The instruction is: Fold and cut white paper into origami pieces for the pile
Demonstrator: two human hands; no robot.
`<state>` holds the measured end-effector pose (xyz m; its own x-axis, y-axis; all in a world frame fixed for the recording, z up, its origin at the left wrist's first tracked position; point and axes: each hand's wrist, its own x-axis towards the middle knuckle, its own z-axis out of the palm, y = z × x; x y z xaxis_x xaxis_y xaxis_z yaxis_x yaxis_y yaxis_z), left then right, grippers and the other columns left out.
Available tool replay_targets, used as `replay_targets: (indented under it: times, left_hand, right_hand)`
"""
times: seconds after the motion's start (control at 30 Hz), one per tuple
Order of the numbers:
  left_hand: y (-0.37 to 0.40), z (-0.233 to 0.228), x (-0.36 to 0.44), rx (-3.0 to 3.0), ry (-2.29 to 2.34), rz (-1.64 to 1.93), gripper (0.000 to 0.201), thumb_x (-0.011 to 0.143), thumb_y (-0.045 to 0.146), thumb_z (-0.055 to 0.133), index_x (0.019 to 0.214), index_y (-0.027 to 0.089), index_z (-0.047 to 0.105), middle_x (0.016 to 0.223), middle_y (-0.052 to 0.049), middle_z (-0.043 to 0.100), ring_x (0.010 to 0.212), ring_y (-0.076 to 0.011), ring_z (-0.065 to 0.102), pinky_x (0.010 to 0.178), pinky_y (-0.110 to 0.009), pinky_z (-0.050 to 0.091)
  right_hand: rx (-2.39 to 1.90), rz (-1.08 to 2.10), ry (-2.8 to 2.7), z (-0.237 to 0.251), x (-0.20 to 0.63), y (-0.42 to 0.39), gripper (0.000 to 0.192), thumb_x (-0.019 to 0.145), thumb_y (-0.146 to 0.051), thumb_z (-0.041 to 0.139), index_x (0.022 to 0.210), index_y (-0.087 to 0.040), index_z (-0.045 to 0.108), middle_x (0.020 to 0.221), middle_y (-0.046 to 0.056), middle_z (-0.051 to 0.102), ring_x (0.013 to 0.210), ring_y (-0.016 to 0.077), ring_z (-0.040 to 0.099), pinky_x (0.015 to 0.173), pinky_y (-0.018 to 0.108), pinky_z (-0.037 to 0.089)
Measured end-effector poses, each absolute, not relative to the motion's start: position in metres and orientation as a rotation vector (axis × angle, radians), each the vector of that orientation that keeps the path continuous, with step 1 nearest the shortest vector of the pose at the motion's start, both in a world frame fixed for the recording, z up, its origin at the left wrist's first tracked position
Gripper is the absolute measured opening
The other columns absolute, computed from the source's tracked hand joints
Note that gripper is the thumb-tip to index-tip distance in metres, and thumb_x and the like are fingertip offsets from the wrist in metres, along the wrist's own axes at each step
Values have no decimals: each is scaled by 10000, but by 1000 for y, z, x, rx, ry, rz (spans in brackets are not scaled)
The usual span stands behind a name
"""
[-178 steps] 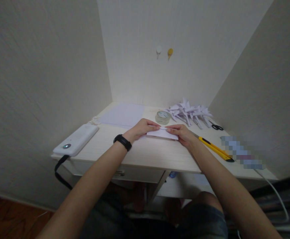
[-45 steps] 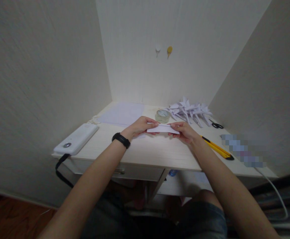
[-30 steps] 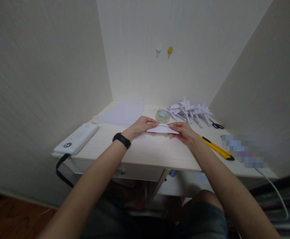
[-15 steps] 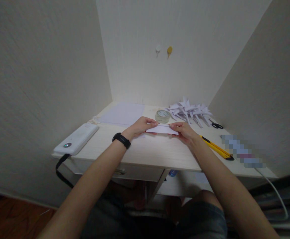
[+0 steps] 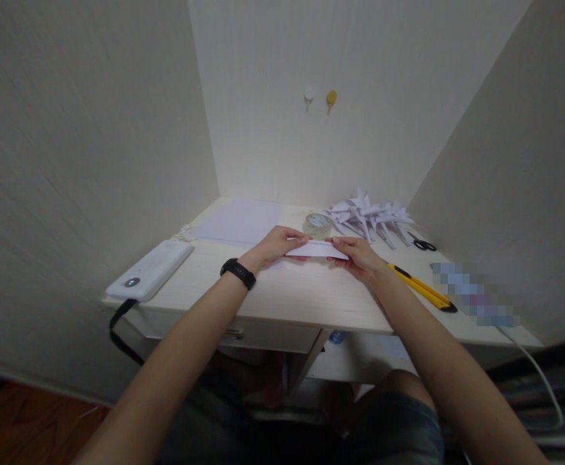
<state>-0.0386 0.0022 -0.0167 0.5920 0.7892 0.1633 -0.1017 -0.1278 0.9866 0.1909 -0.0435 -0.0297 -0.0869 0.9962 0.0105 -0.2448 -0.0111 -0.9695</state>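
A narrow folded strip of white paper (image 5: 317, 249) is stretched between my two hands, just above the desk. My left hand (image 5: 282, 244) pinches its left end, thumb on top and fingers beneath. At the right end, my right hand (image 5: 354, 253) grips it the same way. Directly behind the strip stands a roll of clear tape (image 5: 318, 225), partly covered by my fingers. Sheets of white paper (image 5: 238, 219) lie flat at the back left of the desk.
Folded paper pieces (image 5: 369, 216) are heaped at the back right, beside black-handled scissors (image 5: 425, 245). A yellow utility knife (image 5: 422, 288) lies near my right forearm. On the left rests a white device (image 5: 150, 270) with a black strap. Walls enclose the desk (image 5: 292, 300).
Both hands keep hold of the paper strip in almost the same spot. My right fingers have shifted slightly along its top edge, and the strip's tilt differs a little.
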Motion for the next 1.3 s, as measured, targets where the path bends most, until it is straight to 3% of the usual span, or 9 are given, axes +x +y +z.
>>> replay_targets:
  times: [0.23,0.57,0.93,1.13,1.3]
  left_hand:
    - [8,-21,-42,1543,547,817,349,752,331,806,1012,102,765,965,-121,743,770,-142,645,765,-328,563]
    - [8,-18,-44,1629,634,859,271,751,254,797,989,125,776,1054,-139,753,833,-149,655,810,-295,501]
    - [5,-18,-41,1576,617,850,307,745,310,804,956,90,766,943,-117,740,786,-156,641,773,-337,557]
    - [3,-18,-40,1552,624,813,257,776,318,782,915,102,764,849,-70,713,749,-133,614,742,-314,565]
    - [5,-19,-40,1559,643,832,248,788,319,769,902,99,759,830,-66,706,730,-134,611,727,-315,560]
  right_hand:
    - [-989,1380,-1083,-28,193,-45,177,740,-231,818,871,-126,761,775,54,747,519,115,667,443,183,590]
    - [-983,1394,-1100,-26,191,-47,246,622,-231,895,814,-131,779,762,55,752,580,124,678,483,183,608]
    - [-969,1365,-1110,-32,193,-43,247,636,-235,893,825,-128,774,843,68,762,597,118,679,541,203,633]
    - [-991,1378,-1082,-31,192,-43,245,710,-301,850,831,-108,762,739,72,740,512,129,668,432,199,600]
    - [-964,1407,-1118,-29,192,-46,340,578,-217,919,869,-118,772,820,78,762,551,134,685,484,214,623]
